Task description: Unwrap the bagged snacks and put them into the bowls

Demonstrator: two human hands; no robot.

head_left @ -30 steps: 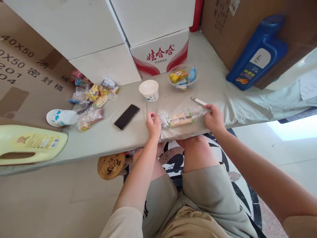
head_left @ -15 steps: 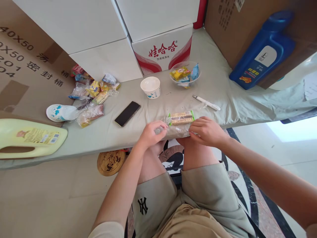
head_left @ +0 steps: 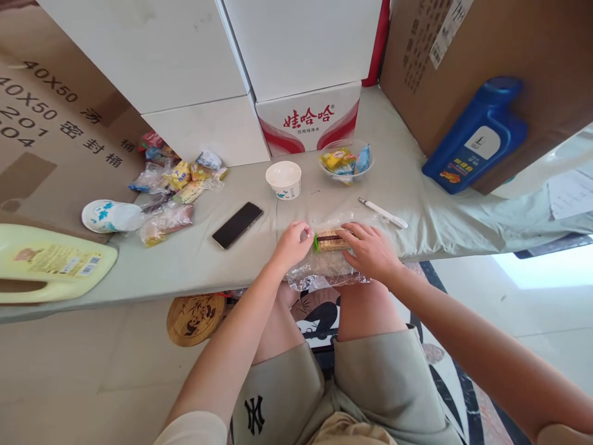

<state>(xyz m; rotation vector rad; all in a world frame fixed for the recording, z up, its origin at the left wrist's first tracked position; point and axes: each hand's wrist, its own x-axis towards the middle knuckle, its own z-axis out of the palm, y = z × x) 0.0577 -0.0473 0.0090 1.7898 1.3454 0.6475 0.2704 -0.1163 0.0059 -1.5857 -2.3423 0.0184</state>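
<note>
Lying on crinkled clear plastic film (head_left: pixel 327 267) near the front edge of the cloth-covered table (head_left: pixel 231 272), the green-edged packet (head_left: pixel 330 241) is sitting partly under the right hand (head_left: pixel 351 242), whose fingers are resting slightly spread over its right part. The left hand (head_left: pixel 301 238) is curling just beside the packet's left end; whether its fingertips are pinching film, I cannot tell. Beyond, a white pen-like tool (head_left: pixel 382 212), a paper cup (head_left: pixel 283 180) and a phone (head_left: pixel 238 225) are surrounding the work, while a clear bowl (head_left: pixel 325 172) is holding wrapped snacks (head_left: pixel 337 159).
</note>
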